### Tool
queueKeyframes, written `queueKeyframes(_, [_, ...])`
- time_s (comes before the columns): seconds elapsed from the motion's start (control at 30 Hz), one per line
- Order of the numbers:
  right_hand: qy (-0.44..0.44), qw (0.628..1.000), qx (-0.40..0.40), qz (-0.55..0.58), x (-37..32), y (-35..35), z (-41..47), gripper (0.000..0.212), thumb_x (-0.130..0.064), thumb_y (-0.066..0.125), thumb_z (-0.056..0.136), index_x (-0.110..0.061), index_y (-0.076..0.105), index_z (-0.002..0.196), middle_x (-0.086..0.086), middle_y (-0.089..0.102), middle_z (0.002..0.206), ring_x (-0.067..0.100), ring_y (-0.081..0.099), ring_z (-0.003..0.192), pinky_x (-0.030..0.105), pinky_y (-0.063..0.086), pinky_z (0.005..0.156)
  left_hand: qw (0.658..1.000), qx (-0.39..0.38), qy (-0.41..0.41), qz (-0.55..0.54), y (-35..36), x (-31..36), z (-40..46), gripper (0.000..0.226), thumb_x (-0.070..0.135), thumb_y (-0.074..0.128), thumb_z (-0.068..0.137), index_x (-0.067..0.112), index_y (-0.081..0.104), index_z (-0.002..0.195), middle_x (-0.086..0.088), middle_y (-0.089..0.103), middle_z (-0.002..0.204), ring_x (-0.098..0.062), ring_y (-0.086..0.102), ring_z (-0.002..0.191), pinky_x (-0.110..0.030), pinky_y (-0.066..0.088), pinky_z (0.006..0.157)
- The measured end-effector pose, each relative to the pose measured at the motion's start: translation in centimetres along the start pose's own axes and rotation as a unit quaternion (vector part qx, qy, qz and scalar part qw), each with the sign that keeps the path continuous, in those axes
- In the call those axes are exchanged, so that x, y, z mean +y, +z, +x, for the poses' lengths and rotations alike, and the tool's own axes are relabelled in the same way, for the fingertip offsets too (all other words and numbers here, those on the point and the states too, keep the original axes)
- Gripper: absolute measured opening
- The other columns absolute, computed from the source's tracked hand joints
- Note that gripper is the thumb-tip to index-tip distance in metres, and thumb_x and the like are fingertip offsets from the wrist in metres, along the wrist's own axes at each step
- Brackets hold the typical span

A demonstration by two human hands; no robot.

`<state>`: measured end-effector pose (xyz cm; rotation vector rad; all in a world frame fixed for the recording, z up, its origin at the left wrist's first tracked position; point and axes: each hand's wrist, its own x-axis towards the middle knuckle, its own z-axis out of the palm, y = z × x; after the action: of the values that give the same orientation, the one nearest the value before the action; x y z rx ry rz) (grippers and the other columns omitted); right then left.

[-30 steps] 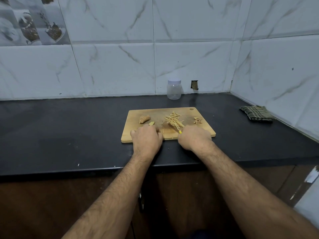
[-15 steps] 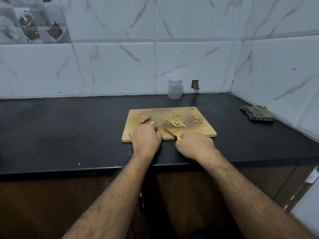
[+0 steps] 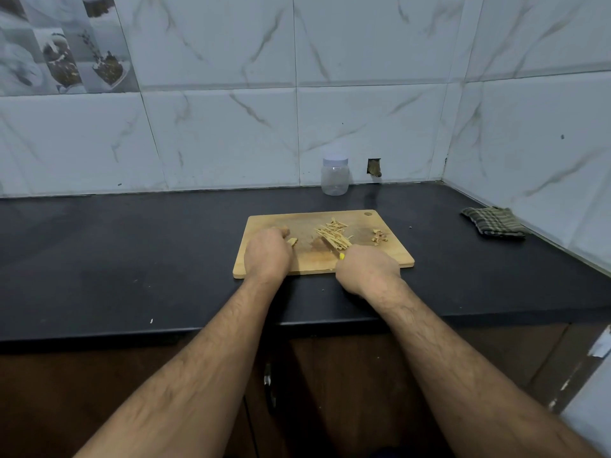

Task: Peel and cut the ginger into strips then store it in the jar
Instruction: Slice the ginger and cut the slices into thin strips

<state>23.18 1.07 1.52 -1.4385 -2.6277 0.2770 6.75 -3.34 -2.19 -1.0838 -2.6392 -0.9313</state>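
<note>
- The cutting board (image 3: 380, 259) lies near the front edge of the dark counter (image 3: 132, 252), close in under both arms, which I judge keeps the work within easy reach
- The right hand (image 3: 367, 272) is curled tight round the yellow handle of a knife (image 3: 334, 250); only the handle's tip and part of the blade show past the knuckles
- The blade points away and to the left, its far end lying in against the pile of ginger strips (image 3: 332, 235) in the middle of the board, probably to nudge the cut pieces together and free the cutting spot
- The left hand (image 3: 267, 256) rests knuckles-up on the board's left part, fingers bent down over the ginger piece (image 3: 284, 231), of which only a small end shows beyond them; whether it pinches the piece or merely covers it I cannot tell
- A small ginger offcut (image 3: 292, 240) sits just beside that hand's fingers, likely next for slicing
- The peel scraps (image 3: 379, 235) are heaped apart at the right end of the board, seemingly kept clear of the usable strips
- The jar (image 3: 334, 177) stands against the back wall with its lid on and looks empty, well apart from the board, so storing is not yet begun
- A folded checked cloth (image 3: 492, 221) lies by the right wall
</note>
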Motion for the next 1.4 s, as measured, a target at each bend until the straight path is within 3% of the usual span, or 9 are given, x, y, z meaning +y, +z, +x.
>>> queueKeyframes(0.2, [-0.004, 1.0, -0.007, 0.011, -0.4, 0.9, 0.4, 0.025, -0.023, 0.043, 0.099, -0.015, 0.064, 0.111, 0.002, 0.056, 0.095, 0.022, 0.053, 0.084, 0.032, 0.042, 0.07, 0.994, -0.013, 0.023, 0.105, 1.2, 0.9, 1.3, 0.021, 0.025, 0.054, 0.096, 0.016, 0.069, 0.106, -0.004, 0.068, 0.107, -0.025, 0.063, 0.096, -0.031, 0.047, 0.07])
queueKeyframes(0.4, [-0.004, 1.0, -0.001, 0.02, -0.1, 1.4, 0.7, 0.027, -0.026, 0.044, 0.1, -0.015, 0.064, 0.113, 0.001, 0.058, 0.097, 0.021, 0.053, 0.084, 0.031, 0.041, 0.068, 0.992, -0.02, -0.002, 0.126, 1.7, 1.0, 1.9, 0.022, 0.018, 0.052, 0.097, 0.015, 0.069, 0.111, -0.005, 0.067, 0.109, -0.025, 0.063, 0.099, -0.031, 0.044, 0.068])
queueKeyframes(0.53, [-0.005, 0.999, -0.003, 0.045, 0.2, 1.6, 1.0, 0.029, -0.025, 0.043, 0.098, -0.015, 0.064, 0.116, 0.003, 0.065, 0.108, 0.022, 0.054, 0.085, 0.031, 0.042, 0.069, 0.991, -0.026, -0.018, 0.126, 1.6, 1.8, 1.5, 0.025, 0.028, 0.056, 0.097, 0.015, 0.068, 0.114, -0.004, 0.067, 0.114, -0.024, 0.064, 0.103, -0.03, 0.043, 0.067])
queueKeyframes(0.77, [-0.006, 0.996, -0.051, 0.068, 0.4, 1.2, 1.3, 0.019, -0.024, 0.044, 0.097, -0.016, 0.06, 0.102, 0.001, 0.063, 0.084, 0.021, 0.062, 0.074, 0.027, 0.037, 0.052, 0.994, -0.044, -0.043, 0.091, 0.8, 2.8, 0.2, 0.038, 0.035, 0.061, 0.091, 0.011, 0.063, 0.121, -0.005, 0.064, 0.12, -0.025, 0.063, 0.107, -0.031, 0.044, 0.07])
queueKeyframes(0.97, [-0.008, 0.996, -0.057, 0.071, 0.3, 0.6, 0.8, 0.015, -0.022, 0.045, 0.096, -0.015, 0.058, 0.095, 0.002, 0.062, 0.082, 0.021, 0.061, 0.072, 0.027, 0.038, 0.051, 0.995, -0.065, -0.054, 0.055, 0.5, 3.5, -0.8, 0.022, 0.035, 0.062, 0.091, 0.015, 0.059, 0.083, -0.007, 0.07, 0.101, -0.024, 0.058, 0.084, -0.029, 0.045, 0.065])
queueKeyframes(1.07, [-0.007, 0.996, -0.058, 0.065, 0.3, 0.6, 0.6, 0.016, -0.022, 0.045, 0.097, -0.015, 0.056, 0.087, 0.002, 0.061, 0.08, 0.02, 0.061, 0.071, 0.026, 0.037, 0.051, 0.995, -0.077, -0.052, 0.031, 0.1, 3.5, -1.0, 0.03, 0.042, 0.06, 0.095, 0.013, 0.065, 0.097, -0.007, 0.069, 0.111, -0.027, 0.063, 0.099, -0.03, 0.043, 0.069])
queueKeyframes(1.17, [-0.007, 0.996, -0.064, 0.063, 0.2, 0.5, 0.5, 0.017, -0.024, 0.045, 0.098, -0.015, 0.057, 0.092, 0.001, 0.062, 0.08, 0.019, 0.062, 0.07, 0.026, 0.039, 0.052, 0.995, -0.086, -0.044, 0.016, -0.5, 2.7, -0.8, 0.03, 0.036, 0.06, 0.095, 0.015, 0.069, 0.115, -0.002, 0.066, 0.125, -0.026, 0.063, 0.107, -0.03, 0.045, 0.074])
queueKeyframes(1.3, [-0.003, 0.995, -0.082, 0.06, 0.1, 0.1, 0.2, 0.02, -0.024, 0.042, 0.101, -0.014, 0.057, 0.092, 0.001, 0.064, 0.07, 0.014, 0.059, 0.051, 0.021, 0.035, 0.047, 0.994, -0.105, -0.024, -0.005, -1.0, 1.8, -0.5, 0.017, 0.025, 0.066, 0.09, 0.027, 0.075, 0.104, 0.005, 0.066, 0.127, -0.019, 0.063, 0.109, -0.03, 0.051, 0.081])
queueKeyframes(1.4, [0.0, 0.995, -0.083, 0.053, -0.2, -0.1, -0.1, 0.027, -0.024, 0.042, 0.101, -0.012, 0.056, 0.081, 0.002, 0.063, 0.065, 0.015, 0.058, 0.05, 0.022, 0.035, 0.047, 0.992, -0.12, -0.022, -0.018, -1.2, 1.7, -0.7, 0.025, 0.026, 0.068, 0.089, 0.03, 0.073, 0.113, 0.009, 0.059, 0.138, -0.017, 0.06, 0.117, -0.03, 0.05, 0.089])
